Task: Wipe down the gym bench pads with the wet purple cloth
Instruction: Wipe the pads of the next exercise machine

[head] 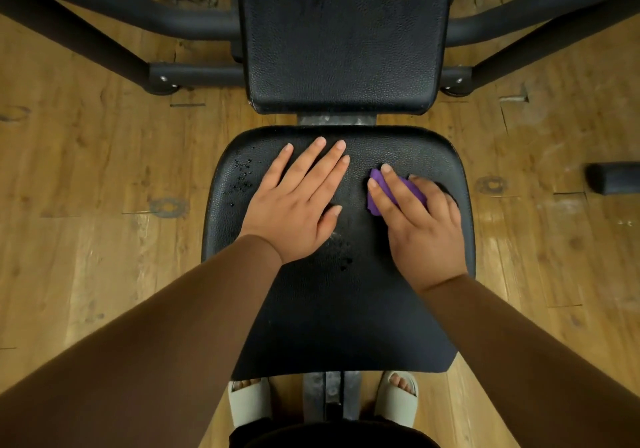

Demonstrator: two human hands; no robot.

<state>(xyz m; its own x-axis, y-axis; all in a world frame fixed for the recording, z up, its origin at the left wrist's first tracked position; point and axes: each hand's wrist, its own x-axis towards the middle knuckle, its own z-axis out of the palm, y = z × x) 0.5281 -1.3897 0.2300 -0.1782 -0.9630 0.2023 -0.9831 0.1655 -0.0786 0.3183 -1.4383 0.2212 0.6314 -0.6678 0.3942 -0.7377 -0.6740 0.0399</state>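
floor (86,170): scuffed wood planks | frame tubes (201,73): black, behind | sandals (249,409): pale, on floor | dark cylinder (613,177): right edge

Snug brown long sleeves (156,337) run to the wrists, left hand (298,205) and right hand (422,226) bare with short nails, cream open-toe slides (247,404) on feet, black garment (332,435) below.

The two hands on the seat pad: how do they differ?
The left hand lies flat with fingers spread, bare on the seat pad; the right hand is bunched over the purple cloth. The left hand holds nothing; the right hand grips the purple cloth. Both rest palm down on the same seat pad.
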